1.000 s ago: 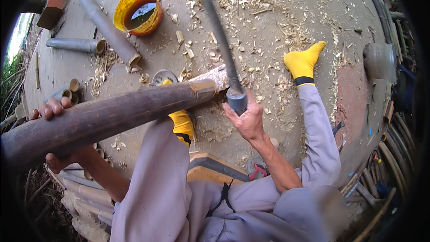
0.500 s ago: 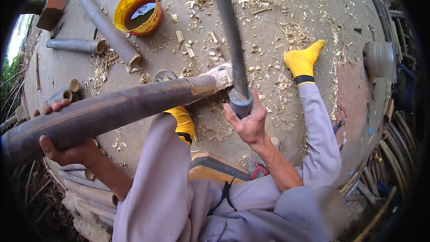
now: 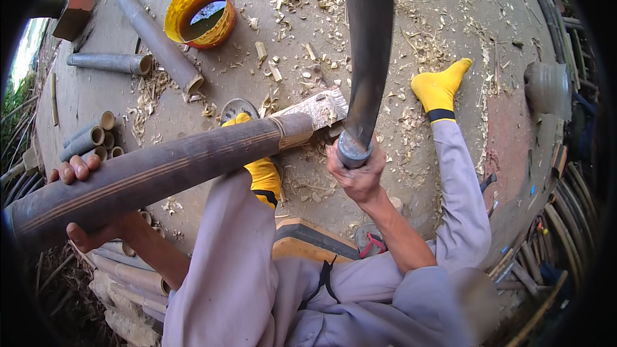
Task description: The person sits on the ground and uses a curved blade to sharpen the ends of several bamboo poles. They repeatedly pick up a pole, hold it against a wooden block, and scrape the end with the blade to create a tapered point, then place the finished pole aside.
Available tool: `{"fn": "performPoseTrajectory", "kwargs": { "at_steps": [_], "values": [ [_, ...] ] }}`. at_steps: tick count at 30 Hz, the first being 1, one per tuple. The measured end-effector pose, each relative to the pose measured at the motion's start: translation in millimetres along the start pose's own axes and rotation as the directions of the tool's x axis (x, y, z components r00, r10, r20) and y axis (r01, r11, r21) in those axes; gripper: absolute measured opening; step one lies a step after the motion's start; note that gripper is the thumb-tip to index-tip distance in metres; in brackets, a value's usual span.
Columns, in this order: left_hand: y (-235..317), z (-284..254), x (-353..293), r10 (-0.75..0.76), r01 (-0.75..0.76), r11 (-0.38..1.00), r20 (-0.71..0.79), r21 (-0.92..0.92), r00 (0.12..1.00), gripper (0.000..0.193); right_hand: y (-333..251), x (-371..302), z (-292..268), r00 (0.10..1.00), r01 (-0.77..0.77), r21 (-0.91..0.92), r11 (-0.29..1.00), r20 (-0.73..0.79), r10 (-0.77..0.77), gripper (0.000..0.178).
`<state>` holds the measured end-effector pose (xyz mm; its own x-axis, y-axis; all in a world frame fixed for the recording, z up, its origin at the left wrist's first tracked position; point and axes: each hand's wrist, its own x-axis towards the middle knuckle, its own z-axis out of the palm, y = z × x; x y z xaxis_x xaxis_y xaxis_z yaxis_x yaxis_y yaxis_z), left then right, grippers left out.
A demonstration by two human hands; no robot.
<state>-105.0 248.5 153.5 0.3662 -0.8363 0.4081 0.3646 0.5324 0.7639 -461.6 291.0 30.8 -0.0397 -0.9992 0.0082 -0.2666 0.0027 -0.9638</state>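
Observation:
A thick dark bamboo tube (image 3: pixel 160 170) slants across the left side, its pale trimmed end toward the middle. My left hand (image 3: pixel 116 226) is closed round it near its far-left end, fingers over the top and thumb on the near side. The trimmed end lies at a pale chopped wooden block (image 3: pixel 326 106); whether they touch, I cannot tell. Just right of that block, my right hand (image 3: pixel 361 178) grips a machete by its grey tubular handle. The broad, dark, curved machete blade (image 3: pixel 369 38) points up and away, apart from the bamboo.
An orange-yellow bucket (image 3: pixel 222 33) holds dark liquid. Two bamboo lengths (image 3: pixel 151 29) lie beside it, and several short tubes (image 3: pixel 96 135) are stacked at the left. Wood chips litter the floor. My yellow-socked feet (image 3: pixel 443 88) flank the work. A plastic jar (image 3: pixel 546 90) stands right.
The machete blade has swung right and turned, showing its broad side now. My left hand and the bamboo's held end have shifted slightly nearer to me.

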Motion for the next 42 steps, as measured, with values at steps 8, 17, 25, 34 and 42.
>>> {"fn": "performPoseTrajectory", "kwargs": {
  "at_steps": [8,17,25,34,42],
  "values": [
    [0,1,2,0.006,-0.003,0.999,0.065,-0.038,0.998,0.075,22,-9,-3,0.952,-0.179,-0.227,0.957,0.206,0.227,0.030],
    [5,38,2,-0.124,0.183,0.951,-0.233,0.248,0.964,0.077,76,-21,4,0.914,-0.285,-0.299,0.911,0.201,0.352,0.033],
    [-7,29,-2,-0.011,0.069,0.975,-0.266,0.213,0.964,0.064,-6,-5,-3,0.986,-0.160,-0.151,0.976,0.032,0.166,0.031],
    [-6,31,-6,-0.002,0.018,0.996,-0.163,0.092,0.987,0.066,38,-1,-2,0.928,-0.231,-0.369,0.900,0.194,0.318,0.030],
    [-5,11,-1,-0.057,0.059,0.997,0.046,-0.046,0.997,0.073,12,-4,3,1.000,-0.020,-0.128,0.992,0.002,0.021,0.032]
  ]
}}
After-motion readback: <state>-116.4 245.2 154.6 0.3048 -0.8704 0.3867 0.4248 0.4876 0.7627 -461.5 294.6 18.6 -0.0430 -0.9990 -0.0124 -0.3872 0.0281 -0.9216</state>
